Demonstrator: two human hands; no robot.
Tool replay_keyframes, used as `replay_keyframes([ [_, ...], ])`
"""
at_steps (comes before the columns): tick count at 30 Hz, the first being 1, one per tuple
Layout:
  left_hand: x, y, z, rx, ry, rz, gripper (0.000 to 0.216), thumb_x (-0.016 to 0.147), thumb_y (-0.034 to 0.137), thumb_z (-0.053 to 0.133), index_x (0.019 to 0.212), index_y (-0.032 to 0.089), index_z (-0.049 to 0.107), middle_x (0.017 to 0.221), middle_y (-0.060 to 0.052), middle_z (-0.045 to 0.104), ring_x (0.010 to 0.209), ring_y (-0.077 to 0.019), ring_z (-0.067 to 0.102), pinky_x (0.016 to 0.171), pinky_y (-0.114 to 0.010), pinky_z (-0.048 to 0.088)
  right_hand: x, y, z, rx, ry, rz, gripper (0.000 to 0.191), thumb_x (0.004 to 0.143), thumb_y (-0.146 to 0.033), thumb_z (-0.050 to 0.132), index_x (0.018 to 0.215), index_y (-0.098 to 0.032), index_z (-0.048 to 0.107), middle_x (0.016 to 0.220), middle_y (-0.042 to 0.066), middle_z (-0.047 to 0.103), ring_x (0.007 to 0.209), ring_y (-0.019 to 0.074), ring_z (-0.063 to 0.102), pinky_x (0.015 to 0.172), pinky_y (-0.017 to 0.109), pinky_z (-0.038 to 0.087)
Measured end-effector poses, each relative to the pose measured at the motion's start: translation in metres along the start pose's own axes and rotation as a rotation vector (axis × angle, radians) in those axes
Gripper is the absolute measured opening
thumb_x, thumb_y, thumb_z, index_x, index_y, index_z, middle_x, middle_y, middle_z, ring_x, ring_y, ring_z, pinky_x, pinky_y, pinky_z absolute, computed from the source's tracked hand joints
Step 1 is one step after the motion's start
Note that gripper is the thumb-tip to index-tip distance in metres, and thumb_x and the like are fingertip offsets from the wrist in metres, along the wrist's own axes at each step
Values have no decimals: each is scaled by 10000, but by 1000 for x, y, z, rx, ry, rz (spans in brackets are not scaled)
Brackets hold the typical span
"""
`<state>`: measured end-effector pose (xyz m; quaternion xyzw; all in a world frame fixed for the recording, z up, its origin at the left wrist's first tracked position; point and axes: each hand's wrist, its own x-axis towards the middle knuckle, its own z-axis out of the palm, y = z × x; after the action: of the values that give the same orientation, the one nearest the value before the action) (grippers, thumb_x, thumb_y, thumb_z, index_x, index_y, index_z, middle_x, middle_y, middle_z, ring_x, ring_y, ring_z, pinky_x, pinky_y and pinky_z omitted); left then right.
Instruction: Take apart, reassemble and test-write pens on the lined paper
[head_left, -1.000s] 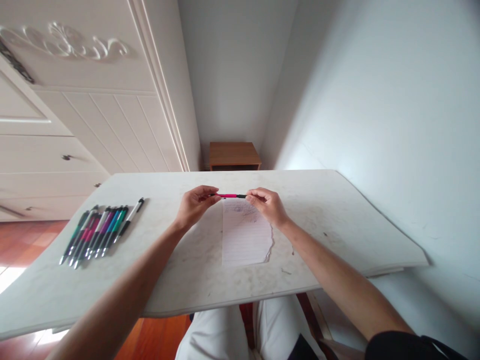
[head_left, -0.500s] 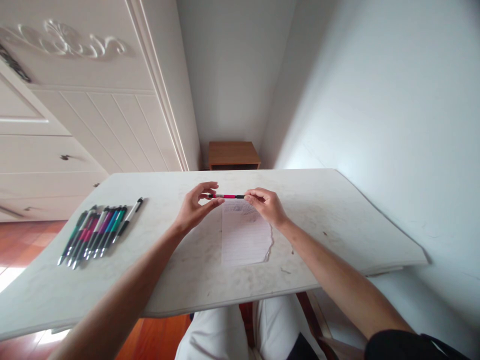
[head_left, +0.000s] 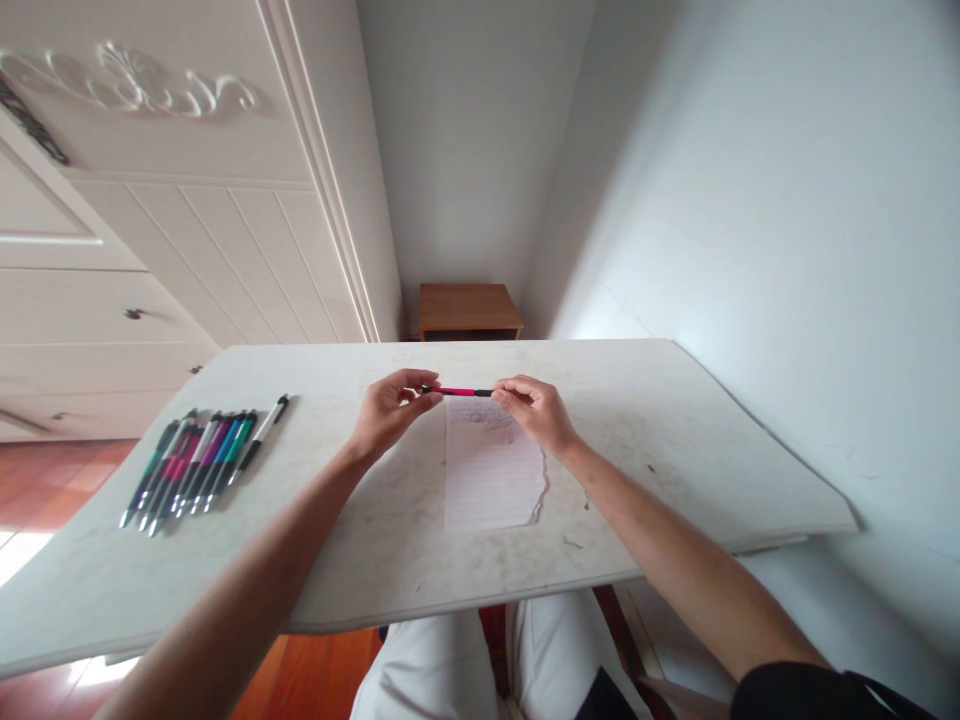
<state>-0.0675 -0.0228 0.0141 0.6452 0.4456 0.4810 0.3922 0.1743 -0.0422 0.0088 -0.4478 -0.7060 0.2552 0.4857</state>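
Observation:
A pink pen (head_left: 459, 391) with black ends is held level between both hands, just above the far end of a lined sheet of paper (head_left: 487, 478). My left hand (head_left: 390, 410) pinches its left end with fingers closed. My right hand (head_left: 534, 410) grips the right end, fingers curled round it. The paper lies flat on the white table (head_left: 390, 540), with scribbles near its top edge and a torn right side.
Several pens (head_left: 196, 460) in green, pink, purple, teal and white lie side by side at the table's left. A white panelled wardrobe (head_left: 172, 200) stands to the left, a small wooden stand (head_left: 466, 310) behind the table, a wall on the right.
Half a second ago my left fingers were spread at the pen's end; they have closed on it again. The pen and my right hand have hardly moved.

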Motion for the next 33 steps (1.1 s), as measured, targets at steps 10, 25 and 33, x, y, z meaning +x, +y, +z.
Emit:
replay_keyframes([
  [10, 1, 0, 1, 25, -67, -42, 554, 854, 640, 527, 948, 130, 723, 679, -48, 664, 602, -137, 516, 600, -268, 439, 0, 1, 0, -7, 0, -42, 224, 880, -376, 627, 829, -180, 722, 819, 51, 702, 737, 164, 626, 693, 281, 489],
  [25, 1, 1, -1, 11, -18, -35, 555, 829, 650, 561, 1006, 144, 708, 805, -67, 692, 680, -152, 557, 630, -264, 450, 0, 1, 0, -32, 21, -60, 265, 889, -422, 613, 843, -189, 730, 849, 63, 711, 768, 175, 633, 711, 292, 504],
  [33, 1, -1, 0, -34, -88, -46, 440, 765, 568, 693, 872, 143, 729, 789, -69, 709, 693, -153, 591, 670, -276, 469, 0, 0, -1, -54, 14, -80, 263, 890, -418, 614, 841, -186, 729, 822, 60, 701, 735, 167, 618, 704, 290, 495],
])
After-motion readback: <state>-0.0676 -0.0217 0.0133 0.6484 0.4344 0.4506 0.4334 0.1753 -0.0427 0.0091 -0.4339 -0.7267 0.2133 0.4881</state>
